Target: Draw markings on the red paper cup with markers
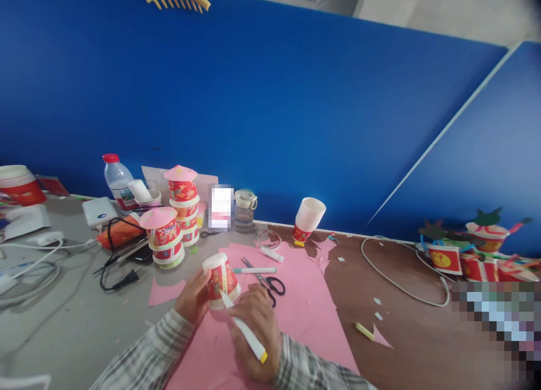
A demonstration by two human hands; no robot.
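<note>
My left hand (193, 300) grips an upside-down red paper cup (220, 278) over the pink paper sheet (304, 311). My right hand (257, 328) is closed round a white pen with a yellow end (245, 331), its tip touching the cup's lower rim. Black-handled scissors (266, 283) and a green-tipped pen (253, 270) lie on the pink sheet just beyond the cup. Both wrists wear plaid sleeves.
Stacked red cups with pink cone lids (169, 235) stand at the left, near a water bottle (116, 178), a power bank (99, 211) and black cables (120, 266). A tilted stack of white cups (308, 215), a glass jar (245, 209) and a white cable (401, 283) lie beyond. Decorated cups (465, 255) sit far right.
</note>
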